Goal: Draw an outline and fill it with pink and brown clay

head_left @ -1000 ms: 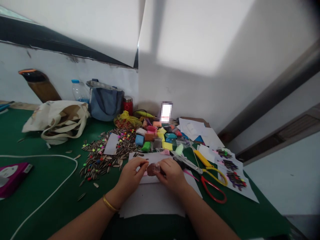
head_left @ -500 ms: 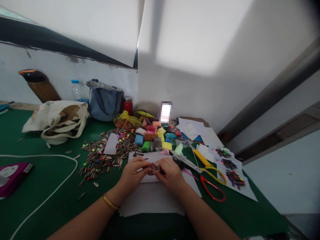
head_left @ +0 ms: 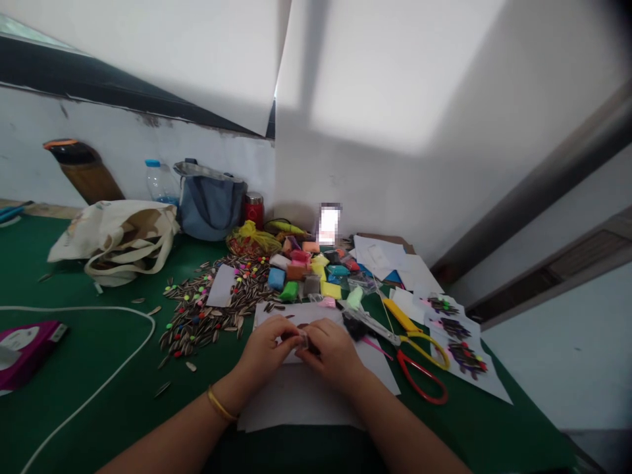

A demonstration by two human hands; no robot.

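My left hand [head_left: 269,347] and my right hand [head_left: 332,352] meet over white paper sheets [head_left: 301,395] on a green table [head_left: 99,355]. Both hands are closed, fingertips pinching a small brown lump in clear plastic wrap [head_left: 302,338] between them. Most of the lump is hidden by my fingers. A gold bangle [head_left: 220,403] sits on my left wrist. Just beyond my hands lie coloured clay blocks [head_left: 306,271] in small packets.
Sunflower seeds [head_left: 207,303] with coloured beads spread left of my hands. Yellow scissors [head_left: 415,329] and red scissors [head_left: 419,382] lie to the right, beside papers with seed pictures [head_left: 454,336]. A cream tote bag [head_left: 118,237], blue bag [head_left: 210,204], white cable [head_left: 99,388] and pink box [head_left: 24,345] lie left.
My hands have closed in tighter round the wrapped brown lump, which showed more plainly a second ago. The view has shifted slightly.
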